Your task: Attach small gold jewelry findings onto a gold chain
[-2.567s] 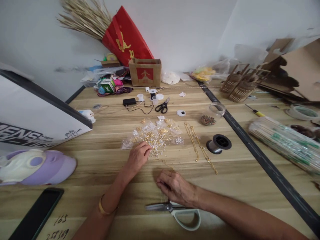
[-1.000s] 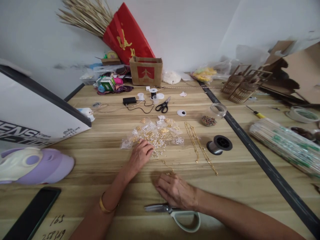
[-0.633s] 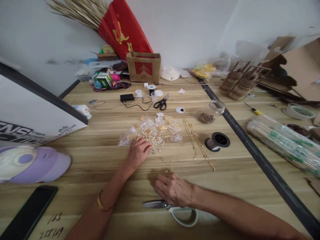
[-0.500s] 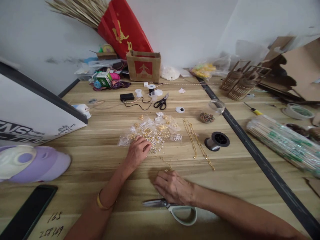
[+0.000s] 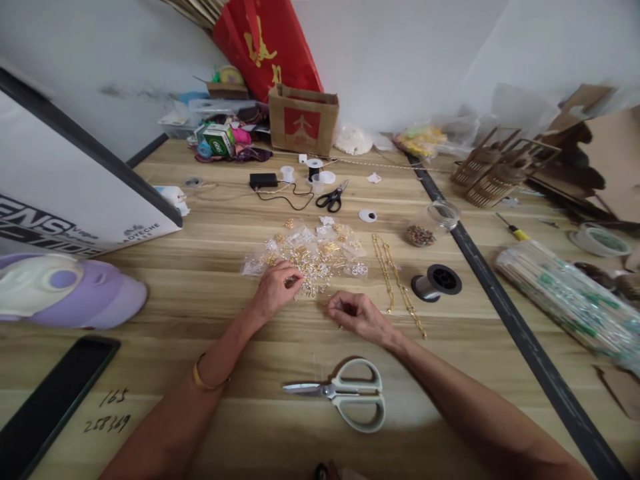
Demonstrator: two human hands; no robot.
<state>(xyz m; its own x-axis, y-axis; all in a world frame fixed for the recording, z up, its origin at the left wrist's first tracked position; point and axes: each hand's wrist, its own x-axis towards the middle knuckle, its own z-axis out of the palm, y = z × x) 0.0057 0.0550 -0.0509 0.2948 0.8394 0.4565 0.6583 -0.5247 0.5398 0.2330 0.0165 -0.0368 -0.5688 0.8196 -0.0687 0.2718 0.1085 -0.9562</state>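
Note:
At the front edge of a pile of small clear and gold beads (image 5: 316, 270), my left hand (image 5: 278, 288) is closed with thumb and fingertips together. What it pinches is too small to make out. To its right, my right hand (image 5: 361, 316) is also closed in a pinch just above the tabletop, and a bit of gold shows under it. Whatever sits between its fingertips is not clear. Scissors with pale handles (image 5: 356, 393) lie nearer me, untouched. Gold chains (image 5: 395, 280) lie to the right, beside a spool of grey thread (image 5: 435, 283).
A jar of coloured beads (image 5: 425, 230) lies on its side beyond the spool. Black scissors (image 5: 331, 199) and a black box with a cable (image 5: 263, 181) lie farther back. A phone (image 5: 65, 400) and a purple-white object (image 5: 75, 291) are at left, a wrapped bundle of sticks (image 5: 565, 297) at right.
My right hand has moved up and away from the pale-handled scissors, over where a thin gold chain lay. My left hand stays at the pile, fingers pinching. The view has shifted slightly.

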